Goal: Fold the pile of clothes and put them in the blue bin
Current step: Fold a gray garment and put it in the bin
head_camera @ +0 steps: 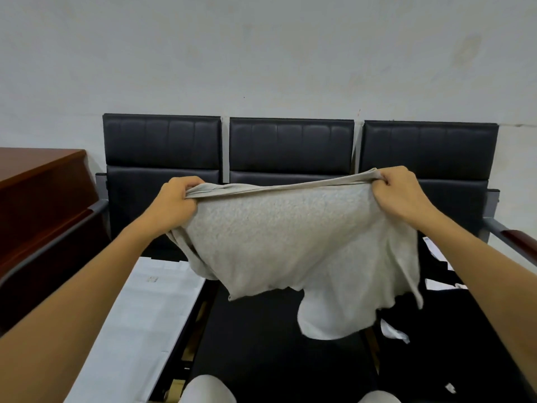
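Light grey knit garment (293, 239): held spread in the air. Left hand (174, 205) and right hand (404, 196) each clench an upper corner. Row of black padded seats (290, 146) behind.

1. This looks like a waiting room or office lobby.
2. A row of three joined black padded seats (290, 146) on a grey metal frame, with wood-capped armrests (520, 242), stands against a bare white wall (261, 53).
3. A reddish-brown wooden desk (37, 181) stands at the left.
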### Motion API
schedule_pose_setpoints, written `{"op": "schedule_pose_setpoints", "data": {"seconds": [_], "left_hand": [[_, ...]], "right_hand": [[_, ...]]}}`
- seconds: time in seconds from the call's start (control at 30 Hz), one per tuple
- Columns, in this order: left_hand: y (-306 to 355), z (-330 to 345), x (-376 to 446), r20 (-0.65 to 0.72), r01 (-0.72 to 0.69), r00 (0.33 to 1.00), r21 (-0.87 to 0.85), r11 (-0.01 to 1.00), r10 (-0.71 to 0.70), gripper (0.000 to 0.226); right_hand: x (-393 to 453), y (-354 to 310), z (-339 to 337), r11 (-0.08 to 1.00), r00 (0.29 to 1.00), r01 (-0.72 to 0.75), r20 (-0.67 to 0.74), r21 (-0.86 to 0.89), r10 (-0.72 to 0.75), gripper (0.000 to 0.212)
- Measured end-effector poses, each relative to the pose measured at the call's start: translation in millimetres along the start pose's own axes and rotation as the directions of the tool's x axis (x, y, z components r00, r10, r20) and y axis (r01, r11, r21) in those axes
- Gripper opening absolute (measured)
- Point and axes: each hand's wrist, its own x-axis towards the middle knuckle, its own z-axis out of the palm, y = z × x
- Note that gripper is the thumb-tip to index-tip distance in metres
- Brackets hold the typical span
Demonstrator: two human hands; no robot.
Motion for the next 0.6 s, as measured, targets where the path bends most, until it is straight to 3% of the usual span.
{"op": "schedule_pose_setpoints", "data": {"seconds": [0.1, 0.2, 0.3, 0.4, 0.47, 0.53, 0.6], "left_hand": [[0, -8, -2, 0.07, 0.01, 0.998, -0.041, 0.999, -0.007, 0.031], [9, -6, -7, 0.116, 0.043, 0.993, -0.115, 0.992, -0.029, 0.035], [18, 8, -3, 0.049, 0.077, 0.996, -0.09, 0.993, -0.073, 0.032], [28, 29, 5, -0.019, 0.197, 0.98, 0.068, 0.978, -0.196, 0.016], [41, 44, 0, 0.019, 0.203, 0.978, 0.171, 0.964, -0.209, 0.025], [61, 58, -9, 0.011, 0.059, 0.998, 0.042, 0.997, -0.06, 0.031], [87, 66, -23, -0.04, -0.071, 0.997, -0.2, 0.977, 0.064, 0.018]], "right_hand": [[-8, 0, 1, 0.995, 0.998, -0.049, 0.046, 0.088, 0.046, 0.034], [-14, -8, 3, 0.984, 0.992, -0.094, 0.101, 0.149, 0.079, 0.037], [-22, -29, 8, 0.933, 0.954, -0.19, 0.28, 0.306, 0.102, 0.028], [-28, -54, 18, 0.823, 0.909, -0.301, 0.406, 0.482, 0.095, 0.029], [-29, -67, 27, 0.695, 0.909, -0.335, 0.413, 0.636, 0.06, 0.024], [-28, -77, 35, 0.526, 0.917, -0.35, 0.398, 0.775, 0.023, 0.02], [-26, -81, 38, 0.417, 0.925, -0.332, 0.378, 0.846, -0.03, 0.037]]}}
